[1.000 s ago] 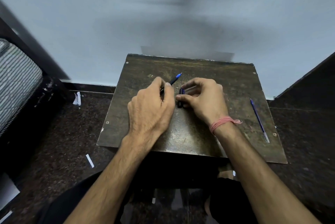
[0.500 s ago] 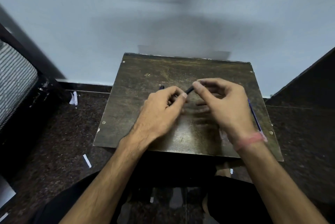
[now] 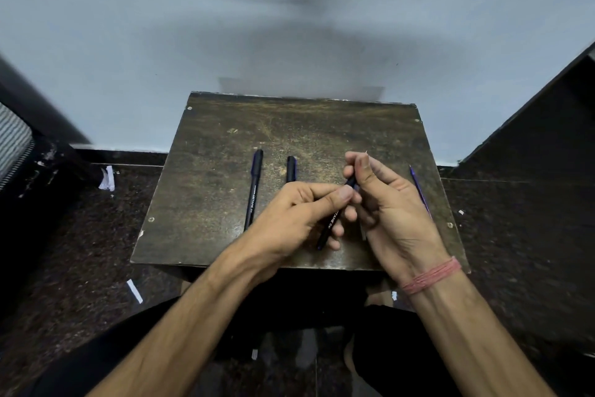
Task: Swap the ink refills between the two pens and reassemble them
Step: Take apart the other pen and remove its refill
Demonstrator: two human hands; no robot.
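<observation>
Pen barrel (image 3: pixel 333 223), black and slim with white lettering, sits up off the table between both hands, slanting from near-left to far-right. But widest first: the table (image 3: pixel 206 171) is a dark, scuffed wooden slab, worn pale in patches, screw heads at its corners. Both forearms reach in from the near edge. The left hand (image 3: pixel 289 219) lies knuckles-up, fingers curled, thumb and forefinger pinching the barrel at its middle. The right hand (image 3: pixel 391 213) turns palm inward, a pink thread band (image 3: pixel 431 276) round the wrist, its thumb and fingers pinching the barrel's far end. Left of the hands a second black pen (image 3: pixel 252 190) lies flat, capped end far. Just beside it, a short black cap (image 3: pixel 291 168), partly behind the left hand. At the right edge, a thin blue refill (image 3: pixel 418 187), mostly hidden by the right hand.
</observation>
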